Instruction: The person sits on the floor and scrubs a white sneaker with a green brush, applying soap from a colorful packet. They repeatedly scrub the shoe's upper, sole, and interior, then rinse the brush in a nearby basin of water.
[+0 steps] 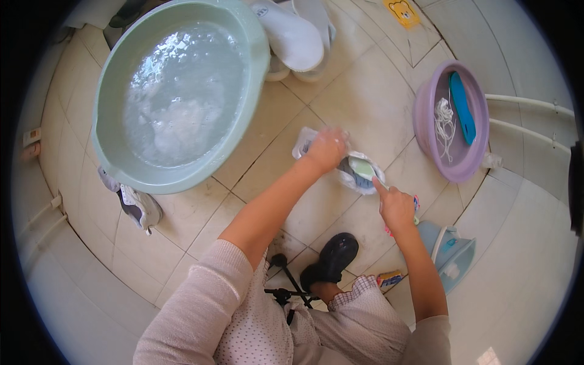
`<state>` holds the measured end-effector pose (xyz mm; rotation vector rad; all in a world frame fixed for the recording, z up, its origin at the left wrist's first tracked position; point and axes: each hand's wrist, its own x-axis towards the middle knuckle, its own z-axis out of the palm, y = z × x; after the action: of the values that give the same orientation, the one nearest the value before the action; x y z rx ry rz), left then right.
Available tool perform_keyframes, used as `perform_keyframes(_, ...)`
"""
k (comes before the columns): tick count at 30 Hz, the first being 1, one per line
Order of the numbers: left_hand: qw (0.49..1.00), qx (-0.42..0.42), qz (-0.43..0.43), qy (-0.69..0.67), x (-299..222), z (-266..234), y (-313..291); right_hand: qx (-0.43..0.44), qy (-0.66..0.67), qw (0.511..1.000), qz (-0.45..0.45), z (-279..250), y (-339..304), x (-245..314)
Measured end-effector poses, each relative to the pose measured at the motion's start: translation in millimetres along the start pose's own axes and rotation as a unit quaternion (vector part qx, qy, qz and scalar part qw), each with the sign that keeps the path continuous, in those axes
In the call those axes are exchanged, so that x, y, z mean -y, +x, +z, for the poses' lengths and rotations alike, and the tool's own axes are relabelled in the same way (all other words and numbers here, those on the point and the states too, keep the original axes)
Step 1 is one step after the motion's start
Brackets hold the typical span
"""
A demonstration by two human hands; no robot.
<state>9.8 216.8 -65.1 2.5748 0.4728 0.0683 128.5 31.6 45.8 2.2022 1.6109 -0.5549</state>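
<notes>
A wet white shoe is held over the tiled floor, its opening toward me. My left hand, slightly blurred, is closed round its middle, hiding much of the upper. My right hand grips the handle of a brush with a pale green back. The index finger is stretched along the handle. The brush head lies at the shoe's opening, and its bristles are mostly out of sight.
A big green basin of sudsy water stands at left, pale slippers behind it, another shoe below. At right, a purple basin holds white laces and a blue insole. A blue-grey bucket sits nearer.
</notes>
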Motion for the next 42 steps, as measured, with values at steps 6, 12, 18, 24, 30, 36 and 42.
perform_keyframes(6, 0.978, -0.16, -0.044, -0.123, -12, -8, -17, 0.012, 0.29, 0.949, 0.122, 9, -16, 5)
perform_keyframes(12, 0.654, 0.116, -0.363, -0.653, -46, 6, -84, 0.021, 0.388, 0.905, 0.173, 10, -23, 19)
perform_keyframes(18, 0.41, 0.108, -0.504, -0.752, -47, 24, -40, 0.004, 0.354, 0.929, 0.106, 13, -40, 47)
perform_keyframes(24, 0.371, 0.066, -0.508, -0.775, -62, 52, -63, 0.024, 0.246, 0.96, 0.136, 14, -58, 32)
perform_keyframes(30, 0.359, 0.064, -0.475, -0.801, -65, 62, -78, 0.053, 0.263, 0.961, 0.07, 20, -40, 63)
perform_keyframes(36, 0.47, 0.014, -0.479, -0.741, -53, 38, -88, 0.077, 0.18, 0.976, 0.093, -1, -44, 35)
perform_keyframes(42, 0.454, 0.072, -0.451, -0.765, -37, 45, -86, 0.087, 0.337, 0.936, 0.051, 18, -22, 79)
